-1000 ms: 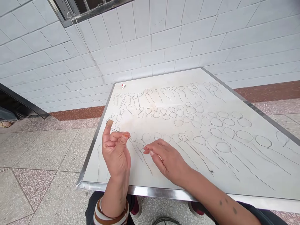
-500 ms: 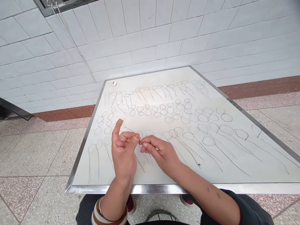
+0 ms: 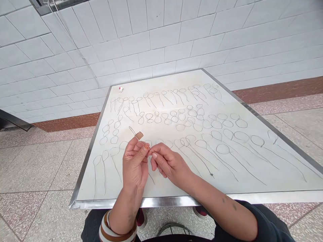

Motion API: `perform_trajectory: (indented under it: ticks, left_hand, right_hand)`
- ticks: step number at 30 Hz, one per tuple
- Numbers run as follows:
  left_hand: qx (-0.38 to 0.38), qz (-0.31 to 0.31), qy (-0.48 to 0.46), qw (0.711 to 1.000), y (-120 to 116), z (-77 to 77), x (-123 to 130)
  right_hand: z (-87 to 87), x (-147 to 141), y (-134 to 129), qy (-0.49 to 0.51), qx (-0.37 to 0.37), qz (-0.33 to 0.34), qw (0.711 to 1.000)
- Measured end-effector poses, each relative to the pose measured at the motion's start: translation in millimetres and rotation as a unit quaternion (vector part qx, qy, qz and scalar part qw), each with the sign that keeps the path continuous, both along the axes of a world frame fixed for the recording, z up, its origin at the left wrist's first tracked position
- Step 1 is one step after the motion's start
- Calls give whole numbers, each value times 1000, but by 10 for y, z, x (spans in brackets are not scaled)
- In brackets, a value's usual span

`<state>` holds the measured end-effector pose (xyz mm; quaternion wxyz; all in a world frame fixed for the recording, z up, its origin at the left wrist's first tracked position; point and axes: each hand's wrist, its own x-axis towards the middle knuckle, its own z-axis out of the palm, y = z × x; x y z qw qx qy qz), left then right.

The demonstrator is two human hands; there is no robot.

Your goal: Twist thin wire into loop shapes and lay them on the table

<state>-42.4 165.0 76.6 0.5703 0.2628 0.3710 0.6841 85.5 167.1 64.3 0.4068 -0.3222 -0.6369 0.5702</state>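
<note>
Thumb and fingers of my left hand (image 3: pixel 136 161) pinch a thin wire (image 3: pixel 133 131), whose narrow looped end sticks up past the taped index fingertip. My right hand (image 3: pixel 168 161) is closed in a pinch on the same wire, its fingertips meeting the left ones just above the table. The twisted part between the fingers is mostly hidden. Beneath and around both hands lie several wire loops with long tails, such as a wire loop (image 3: pixel 223 149) to the right and another wire loop (image 3: pixel 105 155) to the left.
The white table (image 3: pixel 176 186) has a metal edge. Several figure-eight wires (image 3: pixel 156 117) lie in its middle, and a row of small tailed loops (image 3: pixel 164 93) lies farther back. A small red-and-white object (image 3: pixel 121 89) sits at the far left corner. A tiled wall (image 3: pixel 164 37) stands behind.
The wire's looped end now stands up beyond my left fingers. My left index finger has bent in toward the other fingers, and my hands remain together. The view has shifted slightly.
</note>
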Motion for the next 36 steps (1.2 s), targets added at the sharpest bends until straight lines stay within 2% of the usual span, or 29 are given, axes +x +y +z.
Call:
perform_trajectory:
  ticks: [7, 11, 17, 36]
  left_hand:
    - [5, 28, 6, 1000, 10, -26, 17]
    - [6, 42, 16, 999, 11, -29, 26]
    - [7, 27, 20, 999, -2, -30, 16]
    - [-7, 42, 21, 999, -29, 11, 2]
  right_hand:
    - [87, 50, 11, 3, -50, -5, 999]
    - [99, 56, 24, 11, -44, -11, 999]
    - [73, 36, 24, 24, -39, -17, 999]
    - [59, 35, 2, 47, -77, 5, 996]
